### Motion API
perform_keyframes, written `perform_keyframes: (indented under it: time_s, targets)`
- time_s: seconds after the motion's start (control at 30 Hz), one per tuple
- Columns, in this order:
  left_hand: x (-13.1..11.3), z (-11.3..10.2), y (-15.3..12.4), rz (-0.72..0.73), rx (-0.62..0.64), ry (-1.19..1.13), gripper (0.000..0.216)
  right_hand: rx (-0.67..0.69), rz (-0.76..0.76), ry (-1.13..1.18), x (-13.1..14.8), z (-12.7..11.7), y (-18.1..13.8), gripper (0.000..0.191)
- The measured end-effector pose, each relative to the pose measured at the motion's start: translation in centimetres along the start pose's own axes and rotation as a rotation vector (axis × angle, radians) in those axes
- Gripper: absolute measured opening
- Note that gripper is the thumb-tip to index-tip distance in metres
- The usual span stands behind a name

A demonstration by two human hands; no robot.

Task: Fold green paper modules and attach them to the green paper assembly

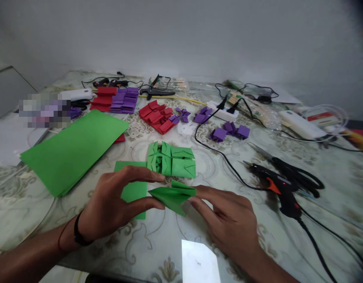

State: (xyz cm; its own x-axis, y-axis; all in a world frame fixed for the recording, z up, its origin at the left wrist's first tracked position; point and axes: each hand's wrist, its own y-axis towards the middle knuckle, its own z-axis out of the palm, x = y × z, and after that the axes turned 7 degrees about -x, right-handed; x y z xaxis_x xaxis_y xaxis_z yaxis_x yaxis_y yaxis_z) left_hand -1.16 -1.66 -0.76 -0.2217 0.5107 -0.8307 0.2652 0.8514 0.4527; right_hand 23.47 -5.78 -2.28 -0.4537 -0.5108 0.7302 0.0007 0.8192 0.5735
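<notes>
Between my two hands is a partly folded piece of green paper, with creased flaps standing up. My right hand pinches its right edge between thumb and fingers. My left hand is at its left side, thumb tip close to the lower left corner and index finger apart above it; whether the thumb touches cannot be told. A green paper rectangle lies partly behind my left hand. Just beyond the held piece sit several folded green paper units, laid close together.
Large green sheets lie at the left. Farther back are red folded units and purple folded units. On the right are a glue gun, black-handled scissors and a power strip with trailing cables. White paper lies in front.
</notes>
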Motion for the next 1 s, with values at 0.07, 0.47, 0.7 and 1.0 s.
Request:
perform_keyframes:
  time_s: [0.07,0.47,0.7,1.0]
  targets:
    - [-0.2,0.0,0.3,-0.026,0.046,-0.015,0.034,0.028,-0.04,-0.008,0.0,-0.1,0.0,0.024]
    - [-0.8,-0.2,1.1,-0.043,0.106,-0.059,0.019,0.068,-0.093,-0.049,-0.1,-0.4,-0.1,0.014]
    - [-0.5,-0.3,1.3,-0.098,0.069,-0.178,0.024,0.043,-0.036,0.052,0.3,-0.4,0.3,0.022]
    - [-0.1,-0.2,0.7,-0.214,0.092,-0.303,0.019,0.118,0.098,0.284,1.1,-0.4,0.1,0.018]
